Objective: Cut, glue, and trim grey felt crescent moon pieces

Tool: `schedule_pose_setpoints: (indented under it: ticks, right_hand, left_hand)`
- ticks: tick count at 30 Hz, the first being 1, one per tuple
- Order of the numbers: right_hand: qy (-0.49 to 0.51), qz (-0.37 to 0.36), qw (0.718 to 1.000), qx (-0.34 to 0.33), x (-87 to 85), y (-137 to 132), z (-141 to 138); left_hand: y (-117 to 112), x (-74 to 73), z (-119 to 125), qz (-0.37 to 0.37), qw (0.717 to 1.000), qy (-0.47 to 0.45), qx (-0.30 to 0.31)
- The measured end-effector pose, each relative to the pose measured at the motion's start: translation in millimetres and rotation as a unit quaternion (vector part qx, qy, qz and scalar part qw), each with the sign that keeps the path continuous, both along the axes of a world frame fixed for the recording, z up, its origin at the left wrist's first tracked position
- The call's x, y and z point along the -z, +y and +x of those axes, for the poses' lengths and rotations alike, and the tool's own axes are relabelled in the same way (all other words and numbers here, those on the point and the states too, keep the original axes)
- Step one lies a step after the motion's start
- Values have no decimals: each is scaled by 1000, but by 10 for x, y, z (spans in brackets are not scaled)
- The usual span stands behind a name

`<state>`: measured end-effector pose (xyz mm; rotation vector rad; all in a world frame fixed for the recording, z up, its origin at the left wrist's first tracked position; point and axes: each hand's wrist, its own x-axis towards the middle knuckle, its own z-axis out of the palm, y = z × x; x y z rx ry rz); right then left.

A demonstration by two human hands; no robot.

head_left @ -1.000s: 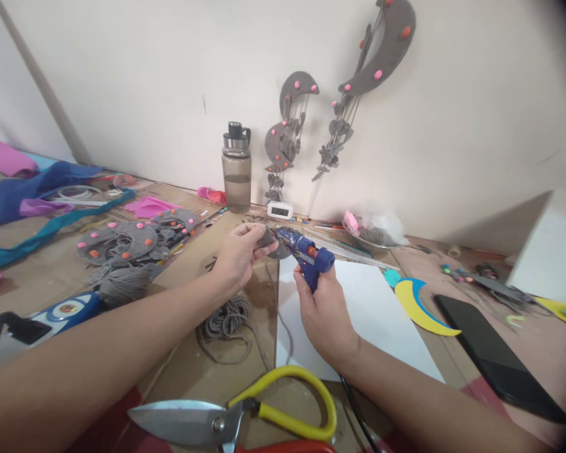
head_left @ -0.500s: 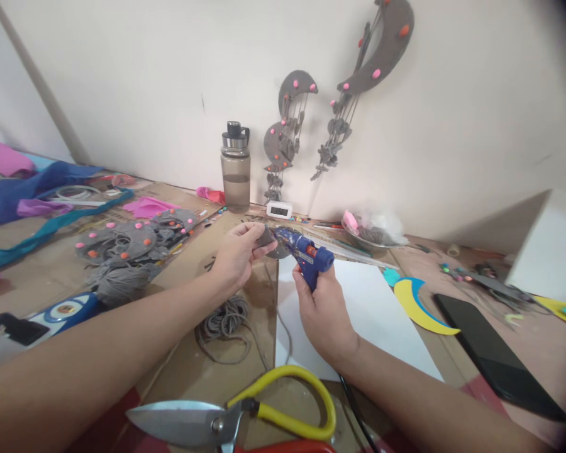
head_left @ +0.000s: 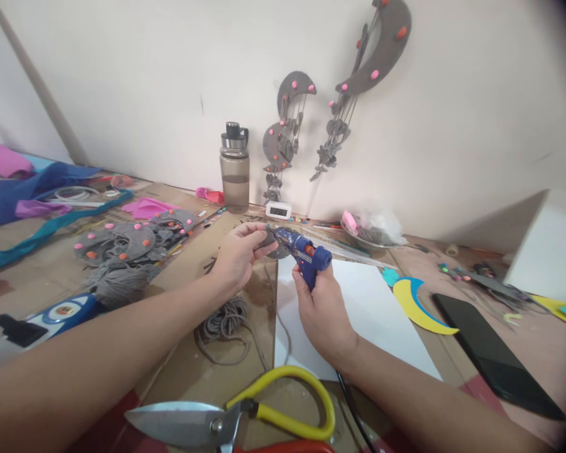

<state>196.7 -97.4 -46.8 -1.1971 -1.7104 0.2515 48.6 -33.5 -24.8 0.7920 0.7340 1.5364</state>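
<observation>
My right hand (head_left: 324, 309) is wrapped round the handle of a blue glue gun (head_left: 306, 248), its nozzle pointing left. Pinched between the thumb and fingers of my left hand (head_left: 239, 257) is a small grey felt piece (head_left: 265, 239), its outline partly covered by the fingers. The nozzle is right beside this piece; whether they touch I cannot tell. A grey cord runs down from near the left hand toward a loose coil of grey cord (head_left: 224, 321). Under the glue gun lies a white sheet of paper (head_left: 372, 302).
Scissors (head_left: 283, 402) with a yellow handle lie at the front. A phone (head_left: 495, 352) and a yellow-blue crescent (head_left: 419, 308) are on the right. A water bottle (head_left: 234, 173) stands by the wall. Grey crescents with pink dots (head_left: 127, 242) lie left; others hang on the wall.
Both hands keep nearly the same place, with the glue gun still at the felt piece. The whole view has shifted only slightly.
</observation>
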Motion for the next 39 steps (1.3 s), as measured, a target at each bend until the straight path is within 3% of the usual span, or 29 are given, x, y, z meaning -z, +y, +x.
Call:
schedule_pose_setpoints:
  ticks: [21,39]
  right_hand:
    - [19,34,999,7,-4,-9,3]
    - [17,15,1000,5,-10,-6,16]
  left_hand:
    - [-19,7,39,28,999,21,-15]
    - [-35,-20,39,32,999,29,-16]
